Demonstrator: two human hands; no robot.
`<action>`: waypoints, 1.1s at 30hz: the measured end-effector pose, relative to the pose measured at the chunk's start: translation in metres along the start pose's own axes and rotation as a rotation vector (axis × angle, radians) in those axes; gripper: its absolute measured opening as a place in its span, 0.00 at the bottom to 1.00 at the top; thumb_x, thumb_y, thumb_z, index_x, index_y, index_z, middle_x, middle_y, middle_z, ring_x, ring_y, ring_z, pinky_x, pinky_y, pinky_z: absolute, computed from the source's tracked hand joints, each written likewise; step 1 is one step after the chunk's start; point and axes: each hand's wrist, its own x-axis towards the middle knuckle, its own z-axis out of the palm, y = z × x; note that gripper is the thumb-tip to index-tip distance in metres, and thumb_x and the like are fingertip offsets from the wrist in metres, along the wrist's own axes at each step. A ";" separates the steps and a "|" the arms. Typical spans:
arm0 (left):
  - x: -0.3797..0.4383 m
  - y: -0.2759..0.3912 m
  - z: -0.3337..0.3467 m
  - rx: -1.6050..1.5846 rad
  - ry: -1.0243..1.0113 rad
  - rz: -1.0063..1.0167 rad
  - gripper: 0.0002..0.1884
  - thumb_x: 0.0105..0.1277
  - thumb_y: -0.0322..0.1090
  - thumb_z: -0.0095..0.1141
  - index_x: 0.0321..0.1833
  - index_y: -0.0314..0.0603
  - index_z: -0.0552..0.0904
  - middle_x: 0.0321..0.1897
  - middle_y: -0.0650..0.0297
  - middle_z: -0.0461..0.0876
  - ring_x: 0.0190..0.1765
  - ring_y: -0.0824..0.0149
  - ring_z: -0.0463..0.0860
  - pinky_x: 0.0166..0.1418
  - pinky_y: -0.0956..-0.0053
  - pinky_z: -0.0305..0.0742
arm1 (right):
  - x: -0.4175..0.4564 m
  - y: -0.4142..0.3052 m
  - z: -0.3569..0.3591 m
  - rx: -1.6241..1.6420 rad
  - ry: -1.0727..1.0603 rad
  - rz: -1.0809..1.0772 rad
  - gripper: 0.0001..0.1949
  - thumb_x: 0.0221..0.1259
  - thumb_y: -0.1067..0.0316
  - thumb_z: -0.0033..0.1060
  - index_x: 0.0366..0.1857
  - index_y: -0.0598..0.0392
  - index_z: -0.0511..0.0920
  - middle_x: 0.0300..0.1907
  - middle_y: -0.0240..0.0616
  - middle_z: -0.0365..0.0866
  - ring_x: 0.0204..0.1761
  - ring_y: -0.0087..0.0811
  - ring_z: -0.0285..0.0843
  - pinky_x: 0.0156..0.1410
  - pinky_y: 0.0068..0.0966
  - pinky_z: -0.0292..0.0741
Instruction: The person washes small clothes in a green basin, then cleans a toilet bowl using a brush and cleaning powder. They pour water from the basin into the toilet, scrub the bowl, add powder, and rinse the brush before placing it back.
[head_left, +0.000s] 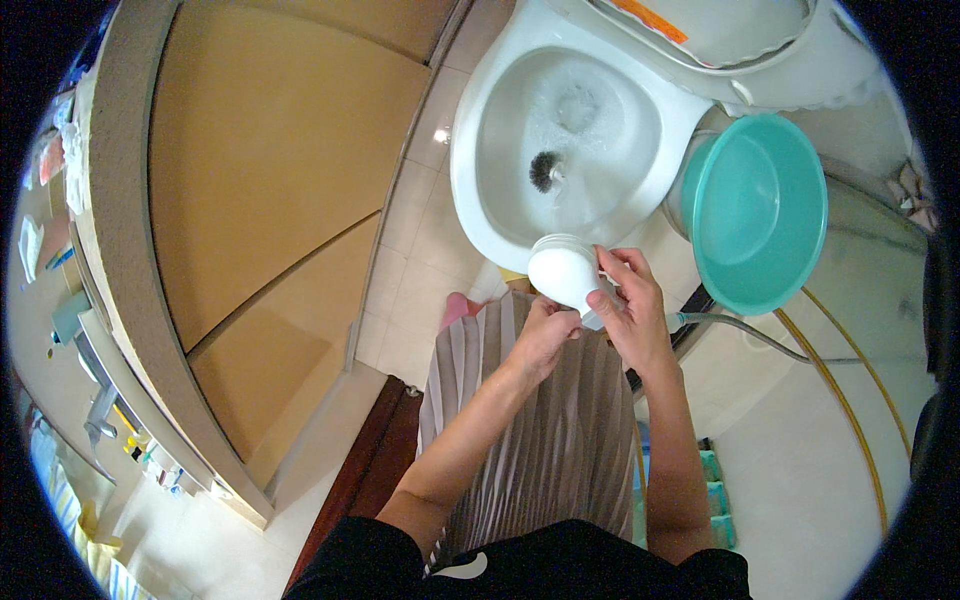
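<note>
Before my body I hold a white, round-headed handheld tool (562, 271) with ridged rings at its far edge and a grey handle. My right hand (637, 311) grips it from the right, fingers along its side. From the left, my left hand (551, 334) closes around the lower end of the handle. The tool overlaps the front rim of a white toilet bowl (469, 165). Inside the bowl is a round, dark-bristled brush head (543, 172) with a white neck. Whether the brush joins the tool is unclear. Rippled water shows farther back in the bowl.
A teal plastic basin (761, 217) stands right of the toilet. A grey hose (750, 334) with a teal end and a yellow hose (840, 409) run along the right. Tan cabinet doors (277, 150) line the left, with a cluttered counter (52, 277) beyond.
</note>
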 end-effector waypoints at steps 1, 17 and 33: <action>0.001 -0.002 -0.002 -0.050 -0.014 -0.026 0.17 0.54 0.27 0.54 0.48 0.37 0.73 0.38 0.65 0.75 0.34 0.75 0.74 0.31 0.80 0.67 | 0.001 0.003 -0.001 -0.010 -0.002 -0.002 0.34 0.51 0.42 0.60 0.52 0.65 0.72 0.44 0.45 0.69 0.44 0.39 0.73 0.48 0.31 0.71; 0.012 -0.014 0.007 -0.202 -0.051 0.017 0.18 0.50 0.16 0.54 0.44 0.39 0.72 0.33 0.69 0.74 0.30 0.78 0.72 0.29 0.85 0.63 | 0.061 0.031 -0.015 0.528 -0.345 0.536 0.25 0.68 0.43 0.29 0.49 0.55 0.69 0.45 0.37 0.73 0.38 0.26 0.74 0.40 0.26 0.74; 0.023 -0.011 0.010 -0.210 -0.028 0.034 0.24 0.48 0.18 0.54 0.51 0.45 0.74 0.37 0.71 0.61 0.28 0.82 0.66 0.25 0.87 0.60 | 0.151 0.016 -0.035 0.503 -0.902 1.010 0.23 0.66 0.46 0.35 0.52 0.53 0.71 0.42 0.40 0.80 0.40 0.37 0.81 0.29 0.35 0.80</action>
